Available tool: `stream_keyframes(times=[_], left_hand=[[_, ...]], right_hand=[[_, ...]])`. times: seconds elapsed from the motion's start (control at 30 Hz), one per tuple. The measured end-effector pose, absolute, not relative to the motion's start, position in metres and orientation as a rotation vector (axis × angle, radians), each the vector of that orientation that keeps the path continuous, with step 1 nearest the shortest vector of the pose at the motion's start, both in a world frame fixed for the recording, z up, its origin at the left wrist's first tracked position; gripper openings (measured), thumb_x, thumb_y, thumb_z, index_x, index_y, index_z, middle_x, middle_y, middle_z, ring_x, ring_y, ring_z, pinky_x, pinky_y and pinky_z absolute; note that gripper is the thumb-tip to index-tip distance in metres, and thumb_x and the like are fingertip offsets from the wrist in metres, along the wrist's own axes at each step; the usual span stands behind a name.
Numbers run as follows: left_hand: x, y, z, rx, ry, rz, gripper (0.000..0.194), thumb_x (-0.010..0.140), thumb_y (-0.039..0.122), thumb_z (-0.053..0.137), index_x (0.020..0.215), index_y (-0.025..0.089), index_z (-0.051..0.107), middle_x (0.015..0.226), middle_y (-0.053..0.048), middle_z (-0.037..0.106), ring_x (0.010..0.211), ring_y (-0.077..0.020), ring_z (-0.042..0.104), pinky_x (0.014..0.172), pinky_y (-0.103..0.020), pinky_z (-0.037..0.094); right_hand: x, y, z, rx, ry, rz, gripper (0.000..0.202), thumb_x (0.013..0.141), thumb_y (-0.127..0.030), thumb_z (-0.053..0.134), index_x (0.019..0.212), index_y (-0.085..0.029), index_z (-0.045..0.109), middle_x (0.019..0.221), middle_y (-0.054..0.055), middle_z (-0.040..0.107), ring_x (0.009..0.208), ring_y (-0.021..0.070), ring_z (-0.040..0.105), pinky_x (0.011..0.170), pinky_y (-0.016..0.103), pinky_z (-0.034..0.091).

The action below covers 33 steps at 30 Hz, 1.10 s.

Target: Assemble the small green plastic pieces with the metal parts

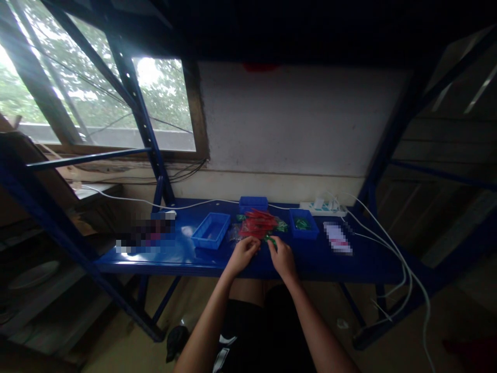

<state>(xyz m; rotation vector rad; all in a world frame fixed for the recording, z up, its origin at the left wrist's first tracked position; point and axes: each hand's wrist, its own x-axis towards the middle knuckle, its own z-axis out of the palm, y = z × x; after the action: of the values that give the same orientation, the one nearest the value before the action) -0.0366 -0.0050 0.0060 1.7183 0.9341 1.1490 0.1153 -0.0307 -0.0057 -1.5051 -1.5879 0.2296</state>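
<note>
A loose pile of thin red pieces (259, 223) lies on the blue shelf top in front of me, with green pieces (282, 225) at its right side and clear or greyish ones (234, 231) at its left. My left hand (247, 250) is at the near edge of the pile, its fingers curled together; what they hold, if anything, is too small to make out. Close by on the right, my right hand (282, 255) pinches a small shiny green piece (271, 239) between thumb and finger. Its exact kind does not show.
An empty-looking blue tray (212, 231) stands left of the pile, another blue bin (253, 203) behind it. On the right, a blue bin (303, 224) holds green pieces. Beyond are a power strip (323, 209), white cables (382, 238) and a blurred phone-like object (337, 238).
</note>
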Motion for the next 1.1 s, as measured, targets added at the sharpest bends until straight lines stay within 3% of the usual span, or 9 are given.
stream_keyframes(times=[0.17,0.27,0.4,0.63,0.9,1.1], left_hand=[[-0.036,-0.008,0.010,1.816,0.934,1.098,0.028,0.078,0.041,0.058,0.077,0.013,0.062,0.066,-0.002,0.061,0.058,-0.0128,0.051,0.058,-0.023,0.038],[-0.035,-0.006,0.007,1.807,0.939,1.120,0.028,0.076,0.041,0.061,0.078,0.014,0.061,0.067,-0.002,0.060,0.060,-0.0131,0.051,0.059,-0.023,0.038],[-0.034,-0.003,0.003,1.759,0.959,1.158,0.029,0.073,0.040,0.063,0.085,0.014,0.059,0.067,0.000,0.059,0.061,-0.0132,0.051,0.060,-0.024,0.039],[-0.038,-0.004,0.005,1.864,0.960,1.060,0.026,0.077,0.040,0.056,0.069,0.015,0.053,0.062,0.001,0.051,0.058,-0.0110,0.044,0.056,-0.023,0.034],[-0.037,-0.004,0.005,1.771,0.902,1.053,0.026,0.076,0.039,0.057,0.081,0.014,0.056,0.060,0.003,0.049,0.055,-0.0102,0.042,0.053,-0.022,0.031],[-0.038,-0.006,0.007,1.877,0.931,0.998,0.033,0.075,0.043,0.058,0.061,0.015,0.047,0.058,0.004,0.041,0.056,-0.0093,0.036,0.054,-0.022,0.028]], right_hand=[[0.128,-0.029,-0.002,-1.277,-1.458,0.621,0.025,0.080,-0.043,0.057,0.091,-0.022,0.065,0.084,0.005,0.070,0.081,0.0238,0.065,0.070,0.031,0.048],[0.132,-0.029,0.001,-1.201,-1.480,0.808,0.024,0.074,-0.042,0.063,0.082,-0.020,0.064,0.071,0.001,0.066,0.066,0.0188,0.060,0.059,0.027,0.046],[0.134,-0.031,0.004,-1.106,-1.449,0.953,0.023,0.076,-0.041,0.061,0.082,-0.018,0.062,0.070,0.000,0.063,0.058,0.0127,0.055,0.051,0.022,0.043],[0.132,-0.029,-0.002,-1.077,-1.366,1.001,0.027,0.075,-0.042,0.062,0.091,-0.022,0.053,0.079,-0.002,0.059,0.061,0.0123,0.059,0.049,0.021,0.048],[0.134,-0.026,-0.004,-1.108,-1.373,0.980,0.029,0.076,-0.049,0.058,0.071,-0.021,0.051,0.063,-0.003,0.048,0.061,0.0138,0.051,0.054,0.026,0.052],[0.134,-0.027,-0.004,-1.161,-1.416,0.893,0.029,0.078,-0.048,0.055,0.068,-0.021,0.051,0.059,-0.004,0.045,0.057,0.0132,0.048,0.050,0.024,0.048]])
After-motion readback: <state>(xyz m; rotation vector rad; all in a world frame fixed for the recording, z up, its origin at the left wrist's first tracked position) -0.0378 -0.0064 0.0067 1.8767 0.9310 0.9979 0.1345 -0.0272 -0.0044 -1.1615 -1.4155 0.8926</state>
